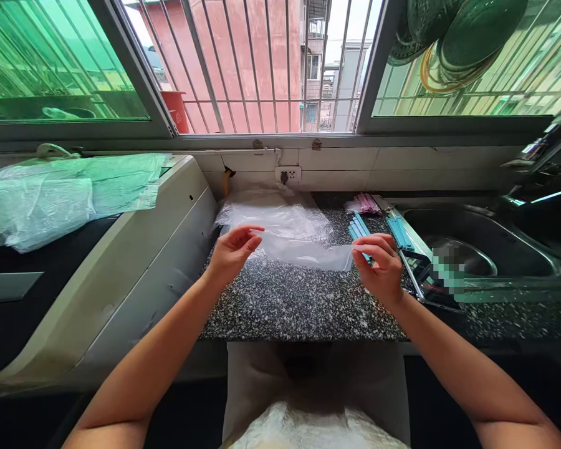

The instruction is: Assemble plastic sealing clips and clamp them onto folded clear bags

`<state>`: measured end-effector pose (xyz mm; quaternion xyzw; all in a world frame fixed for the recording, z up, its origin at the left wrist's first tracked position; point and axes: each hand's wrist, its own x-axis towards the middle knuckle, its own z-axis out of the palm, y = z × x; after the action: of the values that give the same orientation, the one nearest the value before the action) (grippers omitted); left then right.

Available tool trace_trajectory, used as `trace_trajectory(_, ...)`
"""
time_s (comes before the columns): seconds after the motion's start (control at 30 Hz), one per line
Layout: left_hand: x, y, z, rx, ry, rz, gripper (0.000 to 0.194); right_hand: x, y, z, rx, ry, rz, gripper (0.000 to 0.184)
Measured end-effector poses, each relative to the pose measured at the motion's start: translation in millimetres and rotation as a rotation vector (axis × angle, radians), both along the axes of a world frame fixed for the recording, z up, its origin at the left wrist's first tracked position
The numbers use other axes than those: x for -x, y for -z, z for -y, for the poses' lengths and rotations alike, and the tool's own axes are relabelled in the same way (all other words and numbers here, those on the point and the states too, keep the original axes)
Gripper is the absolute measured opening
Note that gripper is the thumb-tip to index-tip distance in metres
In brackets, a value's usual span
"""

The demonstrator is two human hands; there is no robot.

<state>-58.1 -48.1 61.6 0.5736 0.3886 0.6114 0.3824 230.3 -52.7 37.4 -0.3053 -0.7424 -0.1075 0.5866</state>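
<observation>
A thin, translucent plastic bag (pixel 308 254) stretches between my two hands above the speckled countertop (pixel 285 312). My left hand (pixel 235 249) pinches its left end between thumb and fingers. At the other end, my right hand (pixel 380 265) grips the bag's upper right corner in a pinch. Right behind it lies a pile of clear plastic bags (pixel 275 209), flat and shiny on the counter. Blue sticks (pixel 359 227) lie just beyond my right hand, which partly covers them.
More blue sticks (pixel 399 232) and a pink bundle (pixel 365 204) lie by the sink (pixel 509 218) on the right. A dark phone-like object (pixel 425 277) sits at the sink's near corner. Left stands a pale appliance (pixel 168 231) with plastic sheets (pixel 75 187) on top. A wall socket (pixel 288 174) is behind.
</observation>
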Motion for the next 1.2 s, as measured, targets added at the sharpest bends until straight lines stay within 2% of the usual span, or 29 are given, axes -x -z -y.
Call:
trace_trajectory(0.1, 0, -5.3, -1, -0.046, -0.113, -0.03, 0.022, -1, -3.4, -3, 0.022, 0.024, -0.025, 0.011)
trace_trajectory(0.27, 9, -5.4, -2, -0.154, -0.168, -0.119, 0.013, -3, -3.5, -5, 0.012, 0.047, -0.028, 0.012)
trace_trajectory(0.4, 17, -1.2, -2, -0.111, -0.224, -0.088, 0.014, -2, -3.6, -6, 0.034, 0.048, -0.043, 0.011)
trace_trajectory(0.6, 21, 3.2, -6, -0.033, -0.179, 0.0, 0.018, 1, -7.2, -7, 0.08, 0.038, -0.079, 0.01)
trace_trajectory(0.7, 21, 1.4, -7, -0.033, -0.189, -0.003, 0.019, 4, -10.3, -8, 0.07, 0.025, -0.079, 0.01)
trace_trajectory(0.8, 22, -4.6, -6, -0.079, -0.26, -0.072, 0.018, 8, -15.2, -8, 0.014, 0.026, -0.061, 0.011)
trace_trajectory(0.87, 22, -11.1, -3, -0.188, -0.37, -0.191, 0.018, 11, -19.1, -7, -0.023, 0.04, -0.05, 0.013)
trace_trajectory(0.97, 15, -23.1, 4, -0.535, -0.54, -0.474, 0.014, 17, -23.7, -5, -0.038, 0.069, -0.031, 0.013)
trace_trajectory(1.07, -5, -34.6, 12, -0.822, -0.529, -0.717, 0.013, 25, -25.7, -2, -0.037, 0.093, -0.007, 0.011)
trace_trajectory(1.2, -41, -44.7, 13, -0.915, -0.422, -0.899, 0.012, 36, -25.9, -2, -0.073, 0.08, -0.018, 0.013)
